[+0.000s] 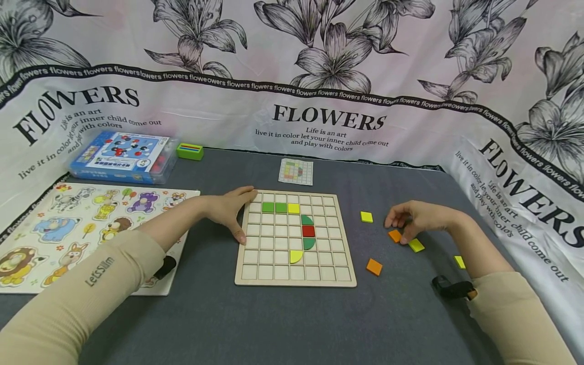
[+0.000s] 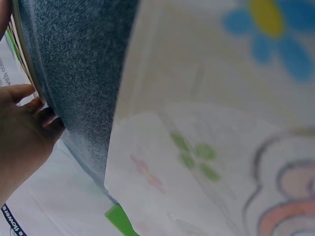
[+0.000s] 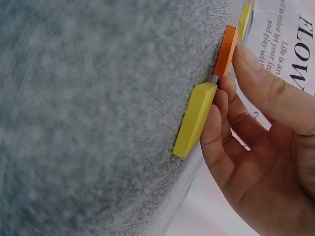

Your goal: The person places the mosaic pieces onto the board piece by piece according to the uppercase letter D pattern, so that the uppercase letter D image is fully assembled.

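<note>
A pale wooden grid board [image 1: 274,272] lies in the middle in the head view. It bears green and yellow squares, a red square [image 1: 308,231], green rounded pieces [image 1: 309,244] and a yellow rounded piece [image 1: 296,256]. My left hand [image 1: 228,210] rests at the board's upper left, fingers at the corner and thumb on the left edge. To the board's right, my right hand [image 1: 422,220] pinches an orange square tile [image 3: 226,51] between thumb and fingers, low over the table. Beside these fingers lies a yellow square tile [image 3: 195,119].
Another orange tile [image 1: 374,267] and yellow tiles [image 1: 366,217] lie around the right hand. A small printed grid card [image 1: 295,172] lies behind the board. At left are an animal puzzle board [image 1: 27,213], a blue boxed kit [image 1: 120,157] and a green block [image 1: 189,151].
</note>
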`<act>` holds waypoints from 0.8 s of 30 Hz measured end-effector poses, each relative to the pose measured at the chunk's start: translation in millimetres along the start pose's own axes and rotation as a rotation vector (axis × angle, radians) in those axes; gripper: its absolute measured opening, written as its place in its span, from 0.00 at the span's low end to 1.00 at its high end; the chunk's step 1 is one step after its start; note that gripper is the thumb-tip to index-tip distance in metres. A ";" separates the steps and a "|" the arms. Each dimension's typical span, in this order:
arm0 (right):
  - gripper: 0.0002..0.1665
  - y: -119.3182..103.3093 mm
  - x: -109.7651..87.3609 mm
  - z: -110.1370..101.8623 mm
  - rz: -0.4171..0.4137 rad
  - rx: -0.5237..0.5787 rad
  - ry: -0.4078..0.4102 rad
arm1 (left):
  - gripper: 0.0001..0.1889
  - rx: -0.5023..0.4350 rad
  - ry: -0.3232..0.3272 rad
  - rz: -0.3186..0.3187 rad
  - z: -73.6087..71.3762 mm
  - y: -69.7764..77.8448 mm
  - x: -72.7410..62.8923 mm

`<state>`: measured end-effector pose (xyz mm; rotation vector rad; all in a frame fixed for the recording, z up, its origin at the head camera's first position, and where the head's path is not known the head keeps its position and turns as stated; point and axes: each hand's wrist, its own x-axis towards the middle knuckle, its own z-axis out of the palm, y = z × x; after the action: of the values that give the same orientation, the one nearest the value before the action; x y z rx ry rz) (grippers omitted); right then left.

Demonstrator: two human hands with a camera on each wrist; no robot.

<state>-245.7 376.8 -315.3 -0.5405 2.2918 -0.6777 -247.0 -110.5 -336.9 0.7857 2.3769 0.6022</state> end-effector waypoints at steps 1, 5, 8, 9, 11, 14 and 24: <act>0.26 -0.1 0.0 0.1 0.002 -0.004 -0.001 | 0.66 -0.004 0.002 0.003 -0.1 -0.1 -0.5; 0.23 -0.4 0.1 0.9 -0.008 -0.012 -0.007 | 0.66 -0.020 0.010 0.020 -0.4 -0.6 -1.6; 0.21 -0.1 1.1 1.6 -0.025 -0.022 -0.010 | 0.66 -0.036 0.013 0.039 -0.1 -1.6 -0.8; 0.21 -0.2 1.6 1.8 -0.029 -0.028 -0.009 | 0.66 -0.041 0.012 0.044 0.1 -2.2 -0.2; 0.19 -0.5 2.2 2.3 -0.034 -0.034 -0.009 | 0.66 -0.049 0.010 0.049 0.4 -2.8 1.1; 0.18 -1.3 2.7 2.5 -0.039 -0.054 0.000 | 0.66 -0.050 0.006 0.049 0.3 -2.2 0.9; 0.15 -4.4 5.7 1.9 -0.022 -0.092 0.070 | 0.67 -0.063 0.006 0.044 0.7 -2.4 1.5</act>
<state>-247.3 369.7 -316.6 -0.5940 2.3945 -0.6128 -248.5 -111.1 -339.3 0.8113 2.3395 0.6941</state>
